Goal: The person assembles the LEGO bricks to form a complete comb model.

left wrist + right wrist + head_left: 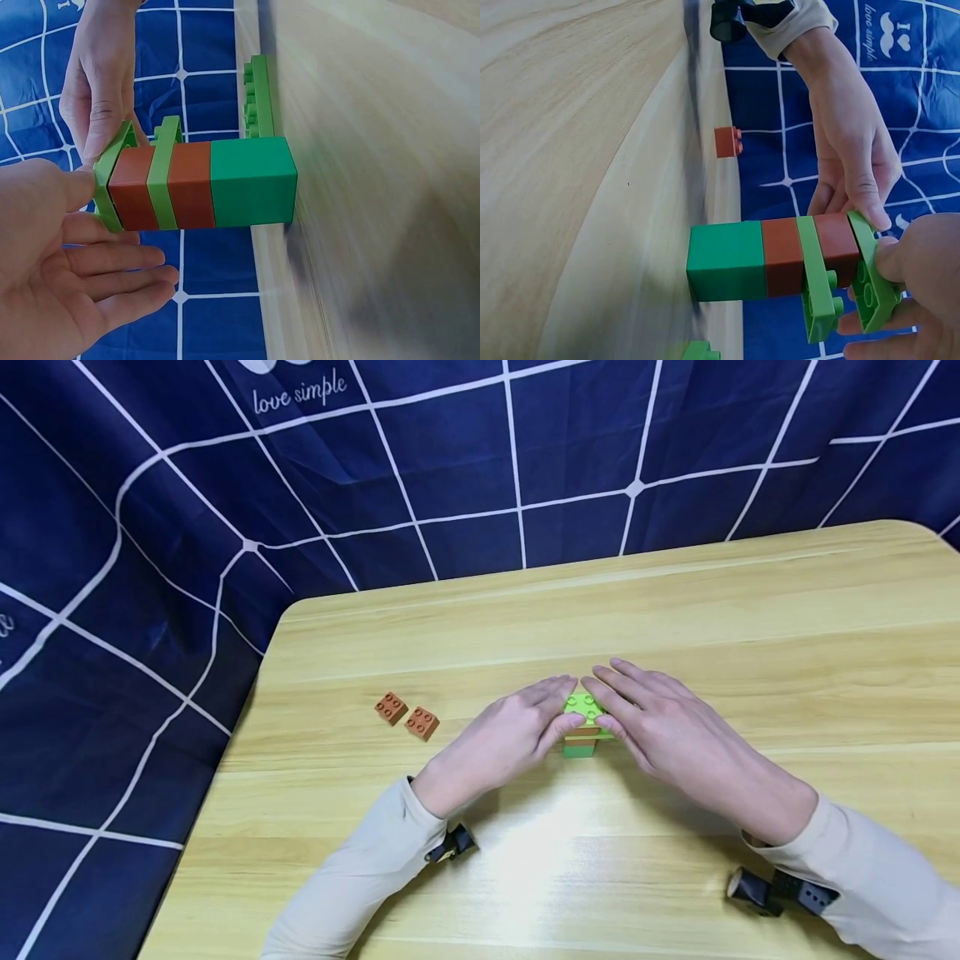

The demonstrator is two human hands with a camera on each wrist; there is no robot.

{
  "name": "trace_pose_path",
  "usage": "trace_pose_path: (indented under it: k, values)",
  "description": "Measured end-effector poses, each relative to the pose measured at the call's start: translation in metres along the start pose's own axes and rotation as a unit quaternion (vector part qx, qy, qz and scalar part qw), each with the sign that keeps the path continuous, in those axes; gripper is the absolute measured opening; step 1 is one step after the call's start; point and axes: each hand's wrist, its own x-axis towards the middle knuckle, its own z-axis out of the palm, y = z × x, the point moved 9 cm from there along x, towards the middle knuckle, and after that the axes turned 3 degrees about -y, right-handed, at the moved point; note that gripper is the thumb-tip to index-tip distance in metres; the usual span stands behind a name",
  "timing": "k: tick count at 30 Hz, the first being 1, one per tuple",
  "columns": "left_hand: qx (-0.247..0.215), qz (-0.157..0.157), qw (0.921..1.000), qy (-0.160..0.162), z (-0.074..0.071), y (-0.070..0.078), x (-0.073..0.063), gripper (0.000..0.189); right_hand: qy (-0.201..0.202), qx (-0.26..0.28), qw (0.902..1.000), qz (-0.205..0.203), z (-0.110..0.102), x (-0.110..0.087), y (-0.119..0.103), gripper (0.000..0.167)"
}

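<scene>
L grip [521, 724] + R grip [667, 724] hold lt-grn plate [581, 703], tilted atop brick stack [190, 186].

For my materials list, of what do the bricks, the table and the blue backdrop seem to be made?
Bricks: probably hard plastic, smooth and faintly glossy, with crisp moulded edges.
Table: wood or printed laminate, glossy; grain and glare show.
Backdrop: probably matte fabric, hanging in creases.

The head view is bright; glare whitens part of the worktop [528, 868]. Wrist views are dimmer, softly shadowed.
</scene>
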Motion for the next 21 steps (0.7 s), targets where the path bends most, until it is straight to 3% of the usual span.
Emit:
trace_pose_path:
  k: [14,21]
  values:
    - [0.007,-0.005,1.0,0.001,0.0034,-0.0011,-0.0029,0.052,0.0,0.004,1.0,-0.004,0.0034,-0.0009,-0.0009,0.065]
    - [0.011,-0.002,0.9999,0.008,0.0018,-0.0013,-0.0014,0.05,0.02,0.005,0.9998,-0.005,0.0042,-0.0003,0.0017,0.063]
